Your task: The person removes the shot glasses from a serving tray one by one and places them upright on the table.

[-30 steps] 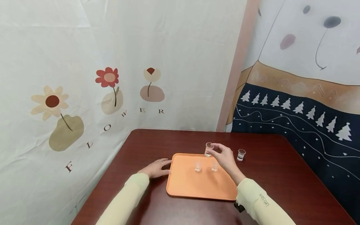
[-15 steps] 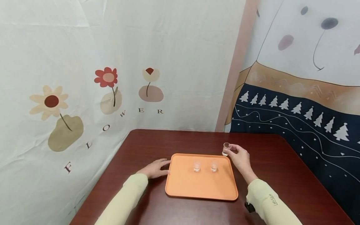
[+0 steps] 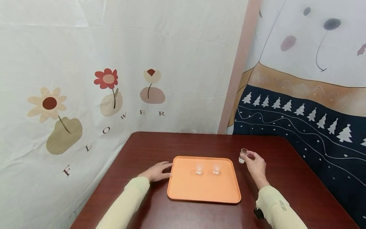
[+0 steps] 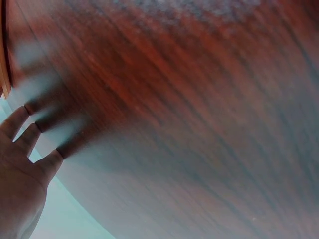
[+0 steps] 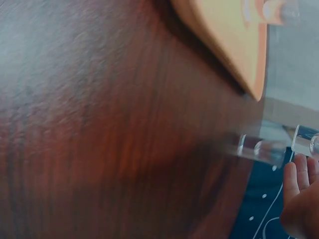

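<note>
My right hand (image 3: 255, 167) pinches a small clear shot glass (image 3: 242, 156) right of the orange tray (image 3: 204, 194). In the right wrist view, the right hand's fingers (image 5: 299, 174) are by this glass (image 5: 305, 142), and another shot glass (image 5: 261, 149) stands next to it over the table; from the head these two cannot be told apart. On the tray are two more shot glasses, a left one (image 3: 199, 169) and a right one (image 3: 216, 169). My left hand (image 3: 155, 171) lies with fingers spread at the tray's left edge, fingertips at or touching the rim.
The glossy dark red wooden table (image 3: 160, 144) reflects hands and glasses. Behind it hangs a white curtain (image 3: 188, 57) with flowers and letters; a bear-print curtain (image 3: 294, 121) hangs at the right. The tray's raised rim lies between my hands.
My right hand has carried its glass from above the tray's back edge rightward, to where the separate glass stood on the table. The left hand has stayed by the tray.
</note>
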The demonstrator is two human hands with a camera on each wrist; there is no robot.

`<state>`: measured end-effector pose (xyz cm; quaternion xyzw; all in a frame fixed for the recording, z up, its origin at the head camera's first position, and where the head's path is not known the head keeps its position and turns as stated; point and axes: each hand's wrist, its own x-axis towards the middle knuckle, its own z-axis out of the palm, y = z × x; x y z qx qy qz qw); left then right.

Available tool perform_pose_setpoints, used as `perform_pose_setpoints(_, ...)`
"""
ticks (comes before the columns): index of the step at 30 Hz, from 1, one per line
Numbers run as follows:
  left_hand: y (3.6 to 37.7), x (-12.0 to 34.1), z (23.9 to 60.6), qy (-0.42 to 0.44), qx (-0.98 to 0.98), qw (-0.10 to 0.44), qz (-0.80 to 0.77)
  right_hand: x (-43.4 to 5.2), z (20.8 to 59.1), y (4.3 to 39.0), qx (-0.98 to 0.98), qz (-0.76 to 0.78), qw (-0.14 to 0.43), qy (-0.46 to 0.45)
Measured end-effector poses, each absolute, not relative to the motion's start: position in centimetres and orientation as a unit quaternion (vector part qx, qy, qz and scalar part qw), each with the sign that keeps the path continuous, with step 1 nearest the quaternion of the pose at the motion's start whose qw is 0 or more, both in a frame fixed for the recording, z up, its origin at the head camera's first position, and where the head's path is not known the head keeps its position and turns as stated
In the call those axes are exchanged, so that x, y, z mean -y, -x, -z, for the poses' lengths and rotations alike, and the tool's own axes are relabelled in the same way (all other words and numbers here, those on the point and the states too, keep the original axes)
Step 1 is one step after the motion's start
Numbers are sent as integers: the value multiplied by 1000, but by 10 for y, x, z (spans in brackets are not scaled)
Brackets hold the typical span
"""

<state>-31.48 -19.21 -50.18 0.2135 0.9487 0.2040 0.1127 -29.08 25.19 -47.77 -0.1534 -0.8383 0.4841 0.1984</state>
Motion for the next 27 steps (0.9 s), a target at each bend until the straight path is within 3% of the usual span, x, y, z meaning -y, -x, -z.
perform_pose_setpoints(27,314,194,502,-211,-949,116,-204,-255,507,287,856,-453,163,191)
